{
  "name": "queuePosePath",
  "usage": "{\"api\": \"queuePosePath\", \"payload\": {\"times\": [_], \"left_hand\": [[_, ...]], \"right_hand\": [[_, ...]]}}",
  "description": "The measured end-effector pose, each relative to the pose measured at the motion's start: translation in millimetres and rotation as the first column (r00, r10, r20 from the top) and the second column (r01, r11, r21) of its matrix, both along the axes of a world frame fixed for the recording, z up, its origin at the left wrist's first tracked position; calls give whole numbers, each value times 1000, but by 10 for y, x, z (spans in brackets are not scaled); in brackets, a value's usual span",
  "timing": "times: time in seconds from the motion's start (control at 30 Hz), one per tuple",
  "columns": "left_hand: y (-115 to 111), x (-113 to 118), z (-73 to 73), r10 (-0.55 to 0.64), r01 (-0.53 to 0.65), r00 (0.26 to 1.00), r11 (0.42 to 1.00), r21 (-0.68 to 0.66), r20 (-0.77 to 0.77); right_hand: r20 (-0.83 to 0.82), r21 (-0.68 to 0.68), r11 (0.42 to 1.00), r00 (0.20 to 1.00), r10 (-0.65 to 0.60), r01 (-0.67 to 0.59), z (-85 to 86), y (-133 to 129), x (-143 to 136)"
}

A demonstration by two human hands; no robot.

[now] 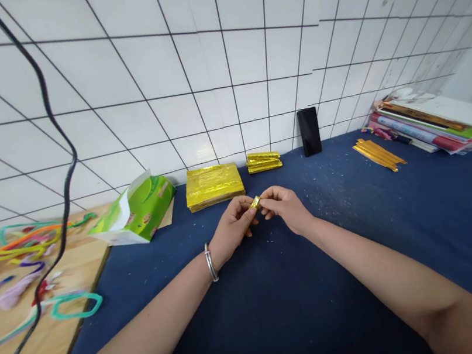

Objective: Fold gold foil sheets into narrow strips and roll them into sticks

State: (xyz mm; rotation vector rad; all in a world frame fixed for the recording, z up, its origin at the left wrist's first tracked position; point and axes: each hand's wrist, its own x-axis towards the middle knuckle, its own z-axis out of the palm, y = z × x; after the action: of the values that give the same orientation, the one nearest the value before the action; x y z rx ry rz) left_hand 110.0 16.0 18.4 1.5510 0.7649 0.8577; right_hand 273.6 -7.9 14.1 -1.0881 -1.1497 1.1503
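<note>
A small folded piece of shiny gold foil paper (pixel 256 202) is pinched between my two hands above the dark blue tabletop (pixel 283 312). My left hand (pixel 234 223), with a silver bangle at the wrist, grips it from the left between thumb and fingers. From the other side, the thumb and fingertips of my right hand (pixel 284 208) close on its right end. Just behind the hands lies a flat stack of gold foil sheets (pixel 214 185). Several folded gold foil strips (pixel 264 161) are piled to the right of that stack, near the wall.
A green tissue packet (pixel 145 208) lies left of the stack. Colourful pipe cleaners (pixel 29 249) spread over a wooden board (pixel 72 266) at left, crossed by a black cable (pixel 45 93). A black phone (pixel 309 131) leans on the wall; orange-gold strips (pixel 378 154) and stacked papers (pixel 435 117) lie right.
</note>
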Motion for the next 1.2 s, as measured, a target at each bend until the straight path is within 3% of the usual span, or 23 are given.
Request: {"api": "queuePosePath", "payload": {"times": [0.4, 0.5, 0.6, 0.73, 0.87, 1.2], "left_hand": [[84, -28, -82, -28, 31, 998, 996, 79, -49], [82, -35, -85, 9, 6, 995, 987, 160, -97], [79, -46, -79, 122, -29, 969, 922, 386, -217], [93, -76, -83, 271, 28, 879, 793, 609, -393], [113, -106, -96, 315, 79, 833, 746, 662, -455], [155, -128, -115, 336, 69, 841, 711, 699, -425]], "right_hand": [[-8, -6, 1000, 1000, -15, 15, -41, 23, 13], [-6, -14, 1000, 1000, -25, 25, -58, 26, 9], [-13, -29, 999, 1000, -27, 27, -80, 26, 2], [-19, -52, 998, 1000, -20, 19, -114, 23, -10], [-2, -64, 998, 1000, -11, 10, -137, 22, -17], [83, -41, 999, 996, 17, -13, -124, 9, -42]]}}
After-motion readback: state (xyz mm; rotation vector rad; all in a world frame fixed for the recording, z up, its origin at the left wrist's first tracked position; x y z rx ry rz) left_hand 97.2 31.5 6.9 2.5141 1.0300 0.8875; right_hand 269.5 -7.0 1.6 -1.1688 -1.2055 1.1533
